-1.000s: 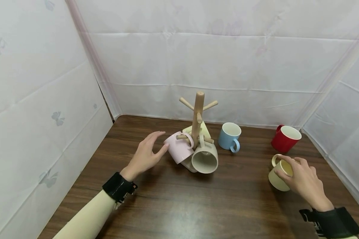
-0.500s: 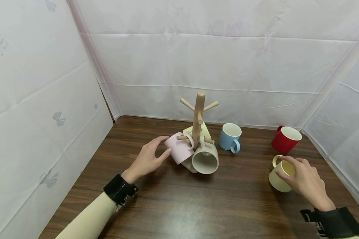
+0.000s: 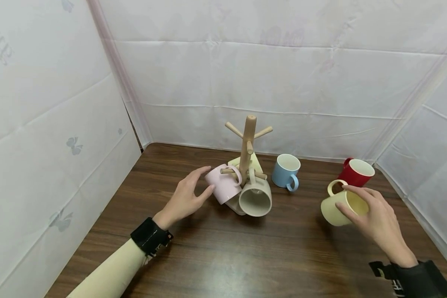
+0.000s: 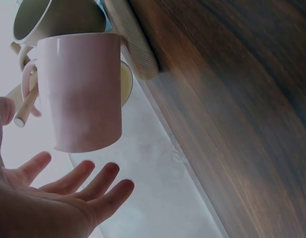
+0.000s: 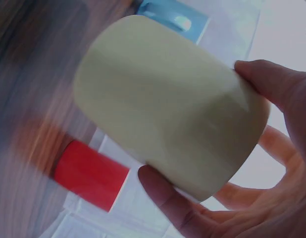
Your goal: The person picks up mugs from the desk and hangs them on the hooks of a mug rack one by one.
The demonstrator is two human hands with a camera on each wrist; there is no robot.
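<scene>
My right hand (image 3: 376, 219) pinches a pale yellow mug (image 3: 335, 211) near its rim, thumb on one side and fingers on the other. The mug is tilted, raised off the table, handle up and to the left. In the right wrist view its smooth outer wall (image 5: 163, 99) fills the middle. My left hand (image 3: 184, 196) is beside a pink mug (image 3: 220, 187) that hangs by its handle on a lower peg of a wooden mug tree (image 3: 248, 138). The left wrist view has the left fingers (image 4: 106, 178) spread, with a gap to the pink mug.
A grey-beige mug (image 3: 267, 192) hangs on the tree's front right peg, mouth forward. Another pale yellow piece (image 3: 256, 163) shows behind the post. A blue mug (image 3: 283, 176) and a red mug (image 3: 352, 176) stand at the back, near the white sheet wall (image 3: 283, 82).
The right hand has lifted the yellow mug off the table, moving it slightly left and tilting it. The left hand has moved a little right, closer to the pink mug.
</scene>
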